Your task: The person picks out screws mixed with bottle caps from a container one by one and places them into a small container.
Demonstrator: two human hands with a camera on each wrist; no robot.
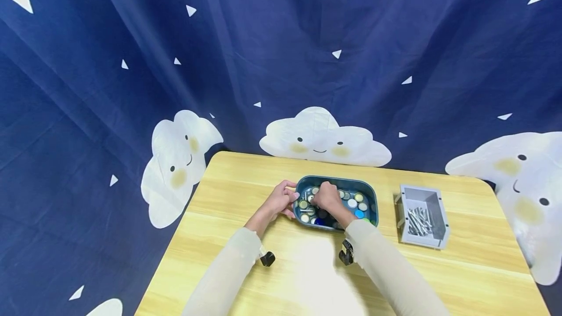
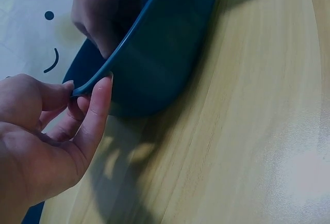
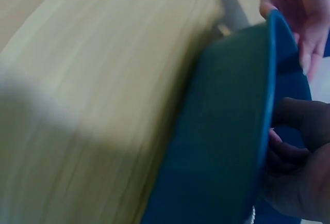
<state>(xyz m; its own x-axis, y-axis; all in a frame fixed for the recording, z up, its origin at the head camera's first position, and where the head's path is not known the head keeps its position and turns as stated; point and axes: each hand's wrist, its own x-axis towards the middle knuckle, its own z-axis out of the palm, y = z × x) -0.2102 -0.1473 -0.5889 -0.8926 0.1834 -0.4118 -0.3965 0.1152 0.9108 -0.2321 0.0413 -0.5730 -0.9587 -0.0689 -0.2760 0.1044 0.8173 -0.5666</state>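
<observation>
A dark teal plastic basin (image 1: 373, 198) stands on the table, with several bottle caps (image 1: 352, 203) and small round lids in white, yellow, blue and green lying in it. At its left end my left hand (image 1: 280, 199) pinches the rim between thumb and fingers, as the left wrist view shows close up. My right hand (image 1: 329, 197) reaches down into the left half of the basin among the caps. In the right wrist view its fingers (image 3: 291, 154) look bent behind the basin's wall. Their tips are hidden, so whether they hold a cap does not show.
A grey plastic bin (image 1: 434, 243) with several metal bolts (image 1: 420, 222) sits right of the basin. Both stand on a light wooden table (image 1: 246, 174). Behind its far edge hangs a blue curtain (image 1: 281, 72) with white clouds.
</observation>
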